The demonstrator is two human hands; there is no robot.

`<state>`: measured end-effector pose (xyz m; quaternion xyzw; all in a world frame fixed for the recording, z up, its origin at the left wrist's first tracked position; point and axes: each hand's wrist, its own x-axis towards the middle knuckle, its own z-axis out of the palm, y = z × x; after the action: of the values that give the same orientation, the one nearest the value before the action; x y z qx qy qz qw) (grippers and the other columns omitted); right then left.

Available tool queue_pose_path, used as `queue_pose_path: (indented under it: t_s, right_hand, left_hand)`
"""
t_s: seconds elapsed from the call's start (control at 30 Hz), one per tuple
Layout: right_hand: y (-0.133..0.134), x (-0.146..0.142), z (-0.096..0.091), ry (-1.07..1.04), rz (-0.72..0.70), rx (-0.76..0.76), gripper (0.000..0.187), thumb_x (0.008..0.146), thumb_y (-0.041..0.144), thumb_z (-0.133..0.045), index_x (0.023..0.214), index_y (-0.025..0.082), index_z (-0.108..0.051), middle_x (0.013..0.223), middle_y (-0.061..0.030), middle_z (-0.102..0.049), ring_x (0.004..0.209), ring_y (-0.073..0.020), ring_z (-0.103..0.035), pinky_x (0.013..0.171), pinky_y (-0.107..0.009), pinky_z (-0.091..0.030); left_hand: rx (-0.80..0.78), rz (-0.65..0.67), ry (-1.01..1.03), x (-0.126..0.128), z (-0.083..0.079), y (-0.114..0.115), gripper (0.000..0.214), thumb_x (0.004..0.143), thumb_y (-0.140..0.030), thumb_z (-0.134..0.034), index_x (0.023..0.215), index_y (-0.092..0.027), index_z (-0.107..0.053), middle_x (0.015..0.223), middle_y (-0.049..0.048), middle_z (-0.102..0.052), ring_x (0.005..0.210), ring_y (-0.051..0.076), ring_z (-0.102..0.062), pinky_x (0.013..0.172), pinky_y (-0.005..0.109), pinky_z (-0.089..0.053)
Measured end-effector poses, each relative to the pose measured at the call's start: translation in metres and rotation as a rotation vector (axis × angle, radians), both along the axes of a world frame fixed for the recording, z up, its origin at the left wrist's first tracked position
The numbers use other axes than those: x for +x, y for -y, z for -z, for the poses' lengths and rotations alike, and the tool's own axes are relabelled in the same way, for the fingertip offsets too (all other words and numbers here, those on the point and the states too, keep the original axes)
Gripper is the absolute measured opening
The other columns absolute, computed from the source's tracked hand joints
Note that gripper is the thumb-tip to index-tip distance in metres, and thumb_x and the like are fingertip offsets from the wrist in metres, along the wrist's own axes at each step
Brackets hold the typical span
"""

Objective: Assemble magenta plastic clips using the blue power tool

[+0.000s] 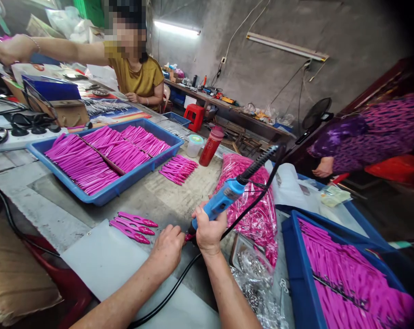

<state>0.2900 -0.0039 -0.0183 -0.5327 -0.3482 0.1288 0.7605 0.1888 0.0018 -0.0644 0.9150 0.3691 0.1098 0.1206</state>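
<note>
My right hand (210,228) is wrapped round a blue electric screwdriver (222,198), tilted so that its lower end points down and left at the table. My left hand (169,249) is closed beside that lower end. A glossy pink tip of a slim piece (189,237) shows at its fingertips, right by the tool; the rest of this piece is hidden. Just left of my left hand, three slim pink clip-like pieces (133,227) with glossy tips lie side by side. More of these pieces (178,169) lie in a row farther back.
A blue tray (99,198) holds many pink pieces; another blue bin (297,269) stands right. Beside the screwdriver lie a bag of pink parts (251,205) and bags of metal parts (254,278). A red bottle (211,146) stands behind. A co-worker (134,77) sits across; another person (374,132) is right.
</note>
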Motion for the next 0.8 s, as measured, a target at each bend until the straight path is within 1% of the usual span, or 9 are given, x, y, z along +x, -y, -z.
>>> queue_pose_path:
  t_s: [0.1,0.23,0.33,0.43,0.53,0.6,0.67,0.73,0.8]
  right_hand:
    - [-0.007,0.0,0.006,0.089,0.022,-0.098,0.023,0.067,0.027,-0.06,0.083,0.019,-0.046,0.065,0.0042,-0.05,0.048,-0.0098,-0.047,0.048,-0.025,-0.039]
    - [-0.017,-0.002,0.002,0.216,0.009,-0.234,0.021,0.064,0.027,-0.06,0.078,0.02,-0.046,0.057,0.0063,-0.046,0.046,-0.0102,-0.043,0.049,-0.025,-0.038]
    - [-0.021,-0.002,-0.004,0.244,0.022,-0.287,0.021,0.064,0.028,-0.058,0.079,0.02,-0.046,0.055,0.0066,-0.046,0.047,-0.0108,-0.043,0.05,-0.025,-0.038]
    - [-0.021,-0.002,-0.005,0.225,0.029,-0.303,0.021,0.063,0.029,-0.059,0.077,0.02,-0.045,0.055,0.0062,-0.046,0.047,-0.0111,-0.044,0.049,-0.026,-0.039]
    - [-0.013,-0.003,-0.005,0.163,0.016,-0.255,0.023,0.063,0.032,-0.06,0.074,0.019,-0.045,0.057,0.005,-0.048,0.047,-0.0113,-0.046,0.048,-0.026,-0.04]
    - [-0.003,-0.004,-0.008,0.071,0.03,-0.161,0.025,0.063,0.033,-0.061,0.076,0.019,-0.045,0.06,0.0038,-0.051,0.047,-0.0113,-0.048,0.047,-0.026,-0.041]
    - [0.009,-0.004,-0.015,-0.036,0.042,-0.054,0.029,0.063,0.031,-0.063,0.082,0.018,-0.045,0.061,0.0044,-0.052,0.045,-0.0106,-0.049,0.046,-0.025,-0.041]
    - [0.022,-0.003,-0.023,-0.112,0.071,0.008,0.034,0.063,0.029,-0.066,0.088,0.017,-0.045,0.061,0.0051,-0.053,0.043,-0.0102,-0.05,0.046,-0.025,-0.041]
    - [0.036,0.0,-0.029,-0.153,0.101,0.047,0.035,0.061,0.028,-0.068,0.087,0.017,-0.047,0.061,0.0055,-0.054,0.043,-0.0101,-0.051,0.048,-0.025,-0.042]
  left_hand:
    - [-0.029,0.006,-0.03,0.0,0.0,-0.001,0.026,0.083,-0.008,-0.041,0.072,-0.018,-0.063,0.076,0.0043,-0.058,0.076,0.019,-0.05,0.064,0.029,-0.04]
    - [-0.096,0.027,-0.048,0.001,-0.002,-0.002,0.027,0.083,-0.008,-0.039,0.077,-0.018,-0.063,0.081,0.0044,-0.06,0.077,0.019,-0.05,0.066,0.03,-0.041]
    - [-0.136,0.018,-0.065,0.002,-0.006,-0.002,0.026,0.085,-0.011,-0.039,0.081,-0.018,-0.064,0.084,0.0049,-0.061,0.08,0.02,-0.05,0.069,0.031,-0.041]
    - [-0.158,0.007,-0.076,0.002,-0.009,-0.002,0.027,0.086,-0.012,-0.038,0.084,-0.018,-0.064,0.087,0.0052,-0.061,0.082,0.02,-0.05,0.072,0.031,-0.042]
    - [-0.145,0.009,-0.083,0.002,-0.008,-0.002,0.027,0.087,-0.011,-0.037,0.083,-0.017,-0.063,0.087,0.0054,-0.06,0.084,0.02,-0.05,0.073,0.031,-0.042]
    - [-0.119,0.005,-0.097,0.002,-0.007,-0.001,0.026,0.087,-0.01,-0.037,0.082,-0.017,-0.062,0.086,0.0052,-0.059,0.086,0.02,-0.05,0.074,0.031,-0.042]
    - [-0.097,0.003,-0.118,0.004,-0.006,0.0,0.024,0.086,-0.009,-0.038,0.082,-0.017,-0.061,0.086,0.005,-0.058,0.086,0.02,-0.051,0.074,0.031,-0.042]
    - [-0.081,0.006,-0.132,0.004,-0.009,0.002,0.021,0.085,-0.01,-0.04,0.083,-0.018,-0.06,0.086,0.005,-0.058,0.087,0.02,-0.051,0.073,0.031,-0.042]
    - [-0.072,0.014,-0.139,0.001,-0.016,0.001,0.018,0.086,-0.012,-0.042,0.084,-0.018,-0.059,0.087,0.005,-0.057,0.087,0.02,-0.051,0.071,0.031,-0.042]
